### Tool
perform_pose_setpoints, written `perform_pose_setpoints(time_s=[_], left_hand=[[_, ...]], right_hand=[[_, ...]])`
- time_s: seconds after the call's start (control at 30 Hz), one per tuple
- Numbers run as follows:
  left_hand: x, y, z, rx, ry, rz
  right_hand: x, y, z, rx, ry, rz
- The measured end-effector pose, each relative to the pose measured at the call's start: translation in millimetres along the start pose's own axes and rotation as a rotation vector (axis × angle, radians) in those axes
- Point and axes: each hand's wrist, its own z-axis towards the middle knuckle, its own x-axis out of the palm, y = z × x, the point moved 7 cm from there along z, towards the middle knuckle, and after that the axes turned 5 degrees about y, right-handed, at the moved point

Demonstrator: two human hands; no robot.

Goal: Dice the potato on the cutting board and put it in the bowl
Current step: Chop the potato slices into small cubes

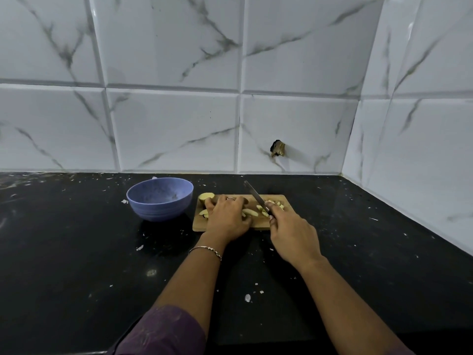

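The cutting board (198, 226) sits toward the far edge of the table (76, 252), close to the tiled wall. The blue bowl (160, 198) stands just beside it on the side of the left hand. The potato (206, 196) is all on the board, in several states. An uncut end lies at the board's far corner nearest the bowl, pale strips (249, 213) lie in the middle, and small dice (276, 203) are heaped at the other end. I see no potato in the bowl.

The left hand (227, 216) lies over the middle of the board, fingers bent down and thumb tucked in, holding pieces in place. What is under the palm is hidden. The right hand (291, 234) is wrapped round the handle of the knife (253, 194). The blade slants up and away over the dice.

I'd judge raw potato like this to be firm and fairly dense, so it needs a firm cut. The cut faces are wet and starchy, and strips will likely slide or roll under the blade. Laying them flat side down and pinning them from above, fingertips curled back from the edge, looks the safest hold. The dice are light but many, and scooping them with a cupped hand or against the blade should suit better than pinching them one by one.
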Motion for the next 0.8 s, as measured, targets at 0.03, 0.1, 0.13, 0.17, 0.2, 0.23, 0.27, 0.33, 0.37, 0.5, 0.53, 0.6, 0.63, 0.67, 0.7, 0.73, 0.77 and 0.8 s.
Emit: perform_pose_setpoints(time_s=[0.03,0.1,0.13,0.17,0.2,0.23,0.27,0.33,0.37,0.5,0.53,0.6,0.63,0.67,0.7,0.73,0.77,0.8], left_hand=[[-0.2,-0.7,-0.2,0.007,-0.004,0.007],[-1.2,-1.2,-0.6,0.009,-0.011,0.017],[-2.1,-1.4,-0.9,0.006,-0.018,0.017],[-3.4,-1.4,-1.1,0.003,-0.029,0.016],[-4.4,-1.6,-1.4,0.001,-0.039,0.016],[-5.6,-1.8,-1.5,-0.003,-0.048,0.016],[-6.2,-1.6,-1.3,-0.007,-0.056,0.015],[-6.6,-0.6,-0.5,-0.012,-0.068,0.011],[-6.3,-0.2,0.0,-0.012,-0.074,0.006],[-5.4,1.1,1.0,-0.004,-0.101,-0.019],[-5.1,1.5,1.1,-0.003,-0.108,-0.023],[-4.7,2.8,1.5,-0.005,-0.114,-0.029],[-4.3,4.0,1.9,-0.008,-0.11,-0.041],[-3.9,4.9,2.2,-0.012,-0.105,-0.063],[-3.6,6.1,2.5,-0.016,-0.1,-0.091],[-3.6,6.8,2.5,-0.02,-0.095,-0.117],[-3.6,7.3,2.6,-0.023,-0.087,-0.137],[-3.3,7.5,2.7,-0.024,-0.075,-0.149]], right_hand=[[-0.5,-0.6,-0.3,0.002,-0.006,0.001],[-1.3,-1.4,-0.4,0.009,-0.017,-0.006],[-1.3,-2.0,-0.1,0.012,-0.014,-0.009],[-1.1,-2.4,0.2,0.016,-0.009,-0.011],[-1.0,-2.9,0.3,0.02,-0.006,-0.012],[-1.2,-3.1,0.4,0.023,-0.005,-0.011],[-1.1,-3.1,0.4,0.024,-0.006,-0.01],[-0.3,-3.1,0.7,0.025,-0.007,-0.001],[0.0,-3.0,0.8,0.029,-0.007,0.005],[-0.8,-2.5,0.8,0.035,-0.01,0.005],[-1.0,-2.5,0.6,0.037,-0.006,0.004],[-1.7,-2.6,0.2,0.04,0.004,0.004],[-2.4,-2.2,0.0,0.041,0.006,0.005],[-2.8,-1.8,0.0,0.04,0.008,0.004],[-3.4,-1.0,-0.1,0.037,0.007,0.002],[-3.6,-0.5,-0.3,0.034,0.008,0.003],[-3.7,0.0,-0.5,0.032,0.01,0.008],[-3.2,0.1,-1.0,0.03,0.013,0.013]])
